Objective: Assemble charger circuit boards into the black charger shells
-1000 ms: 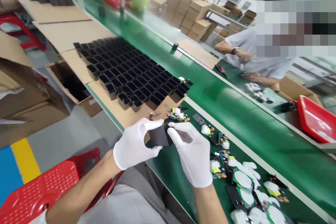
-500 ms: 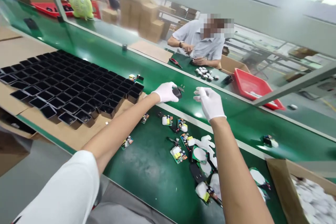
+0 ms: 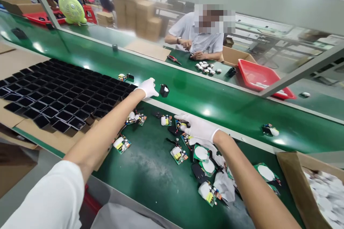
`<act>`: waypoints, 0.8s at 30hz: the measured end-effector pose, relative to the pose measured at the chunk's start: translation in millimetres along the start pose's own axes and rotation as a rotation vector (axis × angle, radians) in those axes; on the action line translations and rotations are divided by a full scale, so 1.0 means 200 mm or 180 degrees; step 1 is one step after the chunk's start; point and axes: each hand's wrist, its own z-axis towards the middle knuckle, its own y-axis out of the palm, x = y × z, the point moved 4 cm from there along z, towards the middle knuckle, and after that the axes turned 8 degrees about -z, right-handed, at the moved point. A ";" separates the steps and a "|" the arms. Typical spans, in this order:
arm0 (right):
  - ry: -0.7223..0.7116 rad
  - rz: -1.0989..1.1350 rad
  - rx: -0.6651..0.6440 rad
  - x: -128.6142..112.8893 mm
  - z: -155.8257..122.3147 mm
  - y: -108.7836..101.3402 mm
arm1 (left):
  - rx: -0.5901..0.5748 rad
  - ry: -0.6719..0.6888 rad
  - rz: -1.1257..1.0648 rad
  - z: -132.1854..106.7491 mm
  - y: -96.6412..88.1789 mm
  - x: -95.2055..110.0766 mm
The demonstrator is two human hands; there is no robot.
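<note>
My left hand [image 3: 148, 88], in a white glove, is over the green conveyor belt with its fingers apart and nothing in them. Just right of its fingertips a black plastic housing [image 3: 164, 91] stands on the belt, with something white showing in its top. My right hand [image 3: 200, 128], also gloved, reaches over the boards at the bench's far edge. Its fingers are spread above a small circuit board [image 3: 180, 125], partly hidden by them; whether they touch it I cannot tell. Around it lie more circuit boards [image 3: 178, 154] with white and yellow parts, and round white discs on green boards [image 3: 201, 153].
Rows of black open housings [image 3: 61, 96] stand on cardboard at left. A cardboard box [image 3: 292, 171] of white pieces is at right. On the belt are other boards [image 3: 270, 130]. Across it a person [image 3: 199, 39] works beside a red tray [image 3: 258, 78]. A metal post [image 3: 303, 68] rises at right.
My left hand has let go of the black housing, now on the belt, and drawn left. My right hand has come down and left from above the belt to the circuit boards.
</note>
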 end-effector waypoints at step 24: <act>0.0256 -0.0472 0.0726 0.13 -0.02 -0.07 | 0.1295 -0.0651 0.2297 -1.14 -0.36 -0.35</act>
